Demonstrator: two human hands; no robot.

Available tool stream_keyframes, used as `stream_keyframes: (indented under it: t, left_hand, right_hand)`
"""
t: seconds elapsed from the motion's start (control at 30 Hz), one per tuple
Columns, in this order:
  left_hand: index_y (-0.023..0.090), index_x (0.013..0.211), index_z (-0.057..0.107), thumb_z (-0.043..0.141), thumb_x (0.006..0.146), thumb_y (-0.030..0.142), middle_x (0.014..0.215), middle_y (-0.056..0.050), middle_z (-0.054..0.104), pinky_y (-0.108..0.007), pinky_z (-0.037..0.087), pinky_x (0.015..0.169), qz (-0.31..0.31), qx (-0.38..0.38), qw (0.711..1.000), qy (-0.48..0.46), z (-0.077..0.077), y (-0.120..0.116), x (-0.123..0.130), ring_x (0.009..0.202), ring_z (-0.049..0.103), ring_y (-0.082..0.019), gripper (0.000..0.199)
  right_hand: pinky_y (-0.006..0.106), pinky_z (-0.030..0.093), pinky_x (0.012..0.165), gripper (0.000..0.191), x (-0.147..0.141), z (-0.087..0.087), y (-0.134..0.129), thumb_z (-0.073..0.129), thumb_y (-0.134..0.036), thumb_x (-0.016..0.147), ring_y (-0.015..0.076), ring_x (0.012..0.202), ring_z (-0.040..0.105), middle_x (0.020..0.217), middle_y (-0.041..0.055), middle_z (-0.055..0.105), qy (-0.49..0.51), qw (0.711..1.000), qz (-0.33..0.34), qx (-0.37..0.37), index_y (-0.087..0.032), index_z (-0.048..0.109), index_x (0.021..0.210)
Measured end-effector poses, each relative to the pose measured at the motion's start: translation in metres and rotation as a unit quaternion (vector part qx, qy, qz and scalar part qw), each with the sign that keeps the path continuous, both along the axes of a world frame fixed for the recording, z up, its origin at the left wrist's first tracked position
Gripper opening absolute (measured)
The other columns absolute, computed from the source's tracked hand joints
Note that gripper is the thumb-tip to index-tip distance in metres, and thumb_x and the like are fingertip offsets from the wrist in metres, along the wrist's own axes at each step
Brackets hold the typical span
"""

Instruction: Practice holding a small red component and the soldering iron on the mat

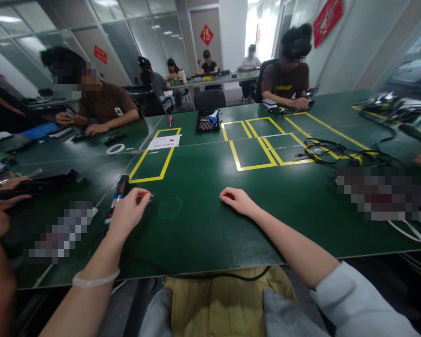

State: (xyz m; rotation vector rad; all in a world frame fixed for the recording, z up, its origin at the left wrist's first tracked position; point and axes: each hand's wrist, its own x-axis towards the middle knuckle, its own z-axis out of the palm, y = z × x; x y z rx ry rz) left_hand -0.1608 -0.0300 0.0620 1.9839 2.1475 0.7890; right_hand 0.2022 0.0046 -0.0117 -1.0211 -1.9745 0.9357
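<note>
My left hand (131,210) is above the green table (196,234), its fingers closed in a pinch. Something small and reddish shows at the fingertips, too small to name. Just behind that hand lies a dark cylindrical tool (121,189) with a blue band. My right hand (237,200) rests at the table's middle with its fingers curled together; whatever they may hold is hidden. Between the two hands, faint ring marks show on the tabletop. Beyond them, yellow tape outlines (256,166) mark the surface, and a white paper (164,142) lies across the left outline.
A black tray (207,122) with a blue-and-white item stands at the far edge, near a small red screwdriver (170,120). Coiled black cables (323,150) lie at right. A white tape roll (115,149) sits at left. Other people's hands work at both sides.
</note>
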Motion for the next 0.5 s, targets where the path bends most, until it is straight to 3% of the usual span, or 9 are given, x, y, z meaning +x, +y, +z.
stream_keyframes:
  t: [0.13, 0.27, 0.37, 0.5]
  left_hand:
    - [0.019, 0.101, 0.06, 0.044, 0.085, 0.051, 0.086, -0.004, 0.068, -0.029, 0.047, 0.075, -0.145, -0.059, 0.982, -0.106, -0.002, 0.017, 0.077, 0.079, 0.063, -0.017, 0.039]
    - [0.017, 0.109, 0.059, 0.047, 0.086, 0.045, 0.077, -0.002, 0.062, -0.028, 0.046, 0.071, -0.252, -0.115, 0.94, -0.201, -0.01, 0.033, 0.136, 0.071, 0.059, -0.014, 0.038]
    - [0.015, 0.122, 0.051, 0.052, 0.084, 0.042, 0.072, 0.001, 0.057, -0.028, 0.046, 0.068, -0.311, -0.167, 0.892, -0.283, -0.02, 0.04, 0.161, 0.067, 0.056, -0.013, 0.046]
    - [0.013, 0.127, 0.047, 0.057, 0.083, 0.042, 0.069, 0.002, 0.056, -0.028, 0.045, 0.068, -0.335, -0.217, 0.847, -0.352, -0.039, 0.042, 0.175, 0.067, 0.056, -0.012, 0.054]
  right_hand:
    - [0.023, 0.039, 0.062, 0.015, 0.0, 0.0, -0.001, 0.054, -0.025, 0.085, 0.0113, 0.064, 0.051, 0.074, 0.0007, 0.062, 0.008, 1.0, -0.001, -0.012, -0.015, 0.065, 0.088]
    - [0.023, 0.042, 0.064, 0.02, -0.001, -0.001, 0.0, 0.055, -0.026, 0.085, 0.0106, 0.064, 0.053, 0.078, 0.0004, 0.063, 0.048, 0.998, 0.021, -0.034, -0.016, 0.06, 0.101]
    - [0.023, 0.044, 0.065, 0.025, -0.002, -0.001, 0.0, 0.057, -0.027, 0.084, 0.0102, 0.065, 0.053, 0.08, -0.0001, 0.062, 0.069, 0.996, 0.044, -0.04, -0.017, 0.056, 0.107]
    - [0.024, 0.045, 0.066, 0.017, -0.002, -0.001, 0.0, 0.057, -0.028, 0.085, 0.0112, 0.067, 0.056, 0.079, 0.0009, 0.063, 0.077, 0.995, 0.044, -0.049, -0.016, 0.055, 0.097]
